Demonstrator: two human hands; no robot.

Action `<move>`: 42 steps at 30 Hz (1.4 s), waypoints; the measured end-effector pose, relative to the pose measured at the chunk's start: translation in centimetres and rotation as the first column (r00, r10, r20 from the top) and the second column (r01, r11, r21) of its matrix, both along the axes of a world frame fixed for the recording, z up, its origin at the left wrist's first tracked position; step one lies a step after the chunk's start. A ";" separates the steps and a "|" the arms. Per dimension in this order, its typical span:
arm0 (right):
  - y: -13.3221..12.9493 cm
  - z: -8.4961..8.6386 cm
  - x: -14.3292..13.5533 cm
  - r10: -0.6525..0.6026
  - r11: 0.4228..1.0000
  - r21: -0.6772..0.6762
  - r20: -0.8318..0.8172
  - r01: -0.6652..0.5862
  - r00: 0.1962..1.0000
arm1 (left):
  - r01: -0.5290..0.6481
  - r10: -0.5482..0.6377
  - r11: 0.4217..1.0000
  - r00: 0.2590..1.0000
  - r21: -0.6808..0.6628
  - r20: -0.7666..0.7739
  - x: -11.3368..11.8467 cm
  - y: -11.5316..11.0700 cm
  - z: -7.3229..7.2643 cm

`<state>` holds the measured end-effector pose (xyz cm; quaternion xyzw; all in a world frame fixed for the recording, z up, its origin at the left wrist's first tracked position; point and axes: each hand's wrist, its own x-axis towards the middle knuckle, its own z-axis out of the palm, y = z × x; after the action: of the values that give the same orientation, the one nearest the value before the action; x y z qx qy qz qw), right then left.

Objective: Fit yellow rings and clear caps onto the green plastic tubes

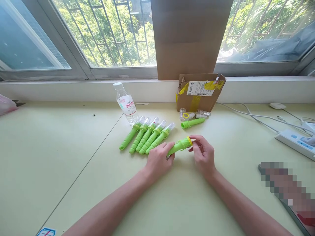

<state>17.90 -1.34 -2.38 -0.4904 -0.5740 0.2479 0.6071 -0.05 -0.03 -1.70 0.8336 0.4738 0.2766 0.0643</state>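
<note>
My left hand (160,156) is wrapped round a light-green plastic tube (180,146), which lies tilted with its threaded end to the right. A yellow ring (189,141) sits around that threaded end. The thumb and forefinger of my right hand (203,153) are closed at the yellow ring's edge; its other fingers curl below. Just left of my left hand, several matching green tubes with clear caps (153,123) lie side by side. Beyond my hands rests a loose green tube (193,123) without a cap, and behind it are clear caps (203,113) and another yellow ring (185,115).
An open cardboard box (199,93) stands against the wall at the back. A water bottle (126,105) is behind the row of tubes. To the right are a white power strip (296,143), cables (261,115) and a partly blurred, flat dark-edged object (285,193).
</note>
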 end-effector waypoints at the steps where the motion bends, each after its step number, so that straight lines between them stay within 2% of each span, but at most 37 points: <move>1: 0.0 0.0 0.0 0.006 1.000 -0.011 -0.007 -0.006 1.000 | 0.004 -0.004 1.000 1.000 0.002 0.003 0.0 0.0 0.0; 24: -0.1 0.5 0.4 0.223 0.963 -0.107 -0.194 -0.247 0.955 | 0.052 -0.046 0.990 0.998 0.132 -0.046 -0.2 -0.1 -0.5; 42: 0.1 1.0 0.3 0.253 0.921 -0.215 -0.301 -0.324 0.919 | 0.040 -0.023 0.969 0.997 0.242 -0.073 -0.1 -0.2 -0.6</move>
<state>18.23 -1.21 -1.41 -0.4373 -0.5154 0.4726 0.5655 -0.10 -0.25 -2.28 0.8517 0.4250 0.3023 -0.0504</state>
